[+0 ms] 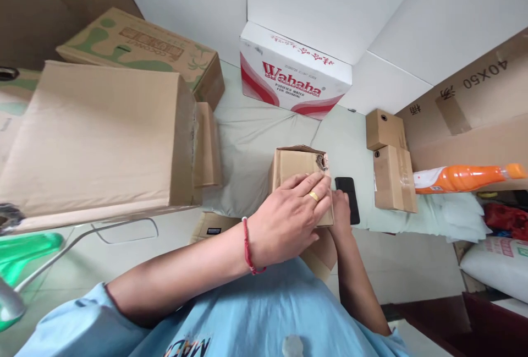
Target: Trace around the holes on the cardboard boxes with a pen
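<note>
A small brown cardboard box (293, 165) with a torn hole at its top right corner stands in front of me on a pale green cloth. My left hand (289, 217), with a gold ring and a red cord at the wrist, lies flat across the box's near top, fingers stretched out. My right hand (341, 208) presses against the box's right side; most of its fingers are hidden behind the left hand. A black phone (347, 198) lies just right of the box.
A large brown carton (94, 131) and a green-printed carton (140, 49) lie at left. A white and red Wahaha carton (295, 73) stands behind. Two small brown boxes (390, 164), an orange bottle (462, 178) and a big 40X50 carton (466, 98) are at right.
</note>
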Demonstrator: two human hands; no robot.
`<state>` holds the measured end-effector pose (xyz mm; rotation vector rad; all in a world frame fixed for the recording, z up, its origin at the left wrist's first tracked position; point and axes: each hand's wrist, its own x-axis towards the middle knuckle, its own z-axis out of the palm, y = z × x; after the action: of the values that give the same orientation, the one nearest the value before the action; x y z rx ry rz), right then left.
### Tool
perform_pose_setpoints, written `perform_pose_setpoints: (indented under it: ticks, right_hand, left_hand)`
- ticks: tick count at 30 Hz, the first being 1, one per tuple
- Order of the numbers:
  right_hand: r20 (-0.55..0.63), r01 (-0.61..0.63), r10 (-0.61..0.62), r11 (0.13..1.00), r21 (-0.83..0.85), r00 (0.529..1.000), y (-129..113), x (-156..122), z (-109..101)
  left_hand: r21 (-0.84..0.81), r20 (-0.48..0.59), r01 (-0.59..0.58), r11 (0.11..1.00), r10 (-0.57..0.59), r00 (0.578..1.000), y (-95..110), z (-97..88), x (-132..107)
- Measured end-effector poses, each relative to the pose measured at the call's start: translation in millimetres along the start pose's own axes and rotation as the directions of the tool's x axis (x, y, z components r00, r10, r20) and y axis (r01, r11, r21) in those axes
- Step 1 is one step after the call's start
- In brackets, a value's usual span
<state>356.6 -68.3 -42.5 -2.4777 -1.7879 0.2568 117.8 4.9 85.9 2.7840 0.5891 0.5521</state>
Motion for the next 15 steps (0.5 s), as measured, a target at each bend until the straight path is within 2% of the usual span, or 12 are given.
perform_pose_setpoints:
  ticks: [1,3,6,7,10,12,15]
  right_hand:
    - [0.006,0.0,0.0,1.0,0.013,1.0,3,-3,6]
    - [-0.062,-0.028,0.032,0.998,0.056,0.998,12,-8,14]
    - [-0.216,-0.174,0.19,0.981,0.088,0.958,33,-15,18]
    - [-0.231,-0.241,0.256,0.966,0.09,0.939,41,-18,18]
    - [-0.138,-0.388,0.393,0.919,0.063,0.909,62,-28,20]
    - [-0.079,-0.408,0.409,0.912,0.037,0.909,69,-33,21]
    - [-0.069,-0.418,0.419,0.908,0.025,0.905,68,-37,23]
  left_hand:
    - [0.029,0.001,0.005,1.0,-0.005,1.0,2,1.9,-3]
    - [0.069,-0.014,0.019,0.997,-0.018,1.0,5,5.0,-8]
    - [0.08,-0.051,0.043,0.996,-0.039,0.998,7,6.8,-15]
    - [0.08,-0.062,0.051,0.996,-0.046,0.997,8,6.8,-16]
    - [0.093,-0.083,0.062,0.994,-0.054,0.995,8,7.0,-17]
    - [0.104,-0.089,0.061,0.993,-0.052,0.995,8,7.7,-15]
    - [0.106,-0.084,0.061,0.993,-0.052,0.995,8,8.6,-12]
